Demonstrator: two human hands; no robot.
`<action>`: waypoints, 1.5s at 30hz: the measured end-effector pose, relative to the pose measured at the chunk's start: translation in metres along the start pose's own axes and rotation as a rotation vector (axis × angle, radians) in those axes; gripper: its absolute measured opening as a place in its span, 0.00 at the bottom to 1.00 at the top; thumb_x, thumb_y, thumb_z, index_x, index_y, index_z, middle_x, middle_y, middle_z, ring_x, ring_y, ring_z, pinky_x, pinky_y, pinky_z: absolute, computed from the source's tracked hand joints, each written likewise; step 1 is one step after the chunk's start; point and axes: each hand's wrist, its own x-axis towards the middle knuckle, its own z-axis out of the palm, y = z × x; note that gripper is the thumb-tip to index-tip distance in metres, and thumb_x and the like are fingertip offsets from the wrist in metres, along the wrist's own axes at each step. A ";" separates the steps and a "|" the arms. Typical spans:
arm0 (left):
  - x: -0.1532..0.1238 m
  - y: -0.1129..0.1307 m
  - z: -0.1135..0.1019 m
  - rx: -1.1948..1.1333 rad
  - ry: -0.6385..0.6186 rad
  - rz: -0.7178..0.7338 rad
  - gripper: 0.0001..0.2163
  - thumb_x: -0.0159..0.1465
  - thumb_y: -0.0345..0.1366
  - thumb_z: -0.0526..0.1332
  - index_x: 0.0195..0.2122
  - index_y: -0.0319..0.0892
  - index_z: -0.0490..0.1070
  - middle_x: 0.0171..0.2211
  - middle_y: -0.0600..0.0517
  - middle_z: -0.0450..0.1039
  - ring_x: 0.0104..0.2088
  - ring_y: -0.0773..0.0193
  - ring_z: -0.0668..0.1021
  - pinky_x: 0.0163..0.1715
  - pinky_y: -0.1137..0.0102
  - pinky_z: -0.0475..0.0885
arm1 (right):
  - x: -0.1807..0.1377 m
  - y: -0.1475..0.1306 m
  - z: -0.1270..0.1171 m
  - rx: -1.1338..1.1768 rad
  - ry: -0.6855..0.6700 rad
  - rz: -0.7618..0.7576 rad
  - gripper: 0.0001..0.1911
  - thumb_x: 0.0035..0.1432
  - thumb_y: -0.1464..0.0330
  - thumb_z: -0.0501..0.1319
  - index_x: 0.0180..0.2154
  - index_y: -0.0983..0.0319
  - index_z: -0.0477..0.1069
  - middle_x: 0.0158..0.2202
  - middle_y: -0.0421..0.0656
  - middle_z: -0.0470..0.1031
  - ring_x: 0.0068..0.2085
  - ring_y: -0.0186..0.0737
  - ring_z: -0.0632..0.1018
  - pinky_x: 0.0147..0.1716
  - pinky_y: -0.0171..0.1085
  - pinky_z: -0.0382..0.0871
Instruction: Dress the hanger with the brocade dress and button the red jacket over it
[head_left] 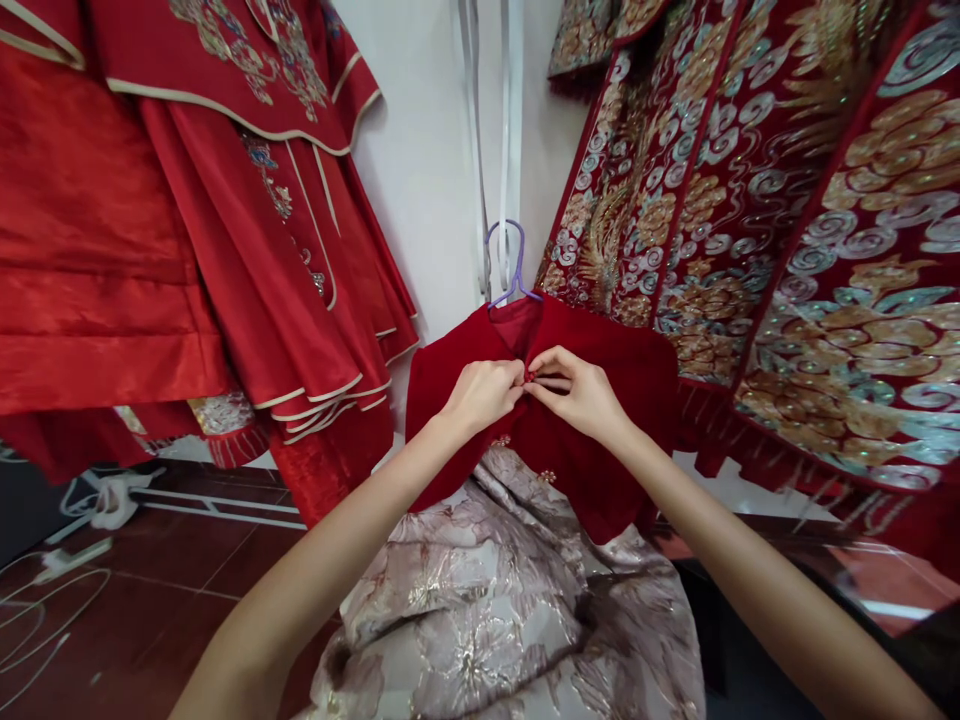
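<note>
Fastener [530, 378] towards twelve o'clock on red jacket [517, 412]: pinched in right hand's [583, 393] narrow grip, edge closed in left hand's [487, 390]; both edges should be kept level.

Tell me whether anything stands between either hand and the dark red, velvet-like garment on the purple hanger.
Nothing visible does: the left hand and the right hand both touch the dark red, velvet-like garment at its front opening.

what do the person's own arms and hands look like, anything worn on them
The left arm and right arm are slim and bare, with no sleeve showing. The left hand and right hand wear no gloves, and no watch or bracelet shows at either wrist.
</note>
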 end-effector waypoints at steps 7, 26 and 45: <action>-0.010 0.009 0.041 -0.557 0.335 -0.257 0.05 0.62 0.37 0.58 0.38 0.43 0.67 0.35 0.50 0.74 0.34 0.66 0.76 0.37 0.70 0.71 | -0.022 0.012 0.038 0.196 0.216 -0.026 0.25 0.54 0.70 0.57 0.53 0.55 0.55 0.56 0.47 0.62 0.55 0.38 0.70 0.55 0.44 0.67; -0.089 -0.005 0.110 -2.186 0.209 -0.411 0.31 0.62 0.55 0.47 0.56 0.36 0.66 0.63 0.41 0.56 0.65 0.53 0.56 0.62 0.59 0.54 | -0.101 0.051 0.092 -0.220 0.640 0.108 0.16 0.57 0.69 0.57 0.48 0.58 0.63 0.43 0.47 0.69 0.39 0.41 0.72 0.39 0.43 0.71; -0.103 -0.040 0.139 -1.931 0.990 -0.778 0.07 0.62 0.38 0.56 0.36 0.44 0.73 0.47 0.51 0.76 0.52 0.66 0.75 0.52 0.71 0.70 | -0.100 -0.004 0.090 0.023 0.062 0.101 0.11 0.57 0.68 0.60 0.44 0.56 0.70 0.40 0.43 0.71 0.34 0.37 0.74 0.32 0.36 0.73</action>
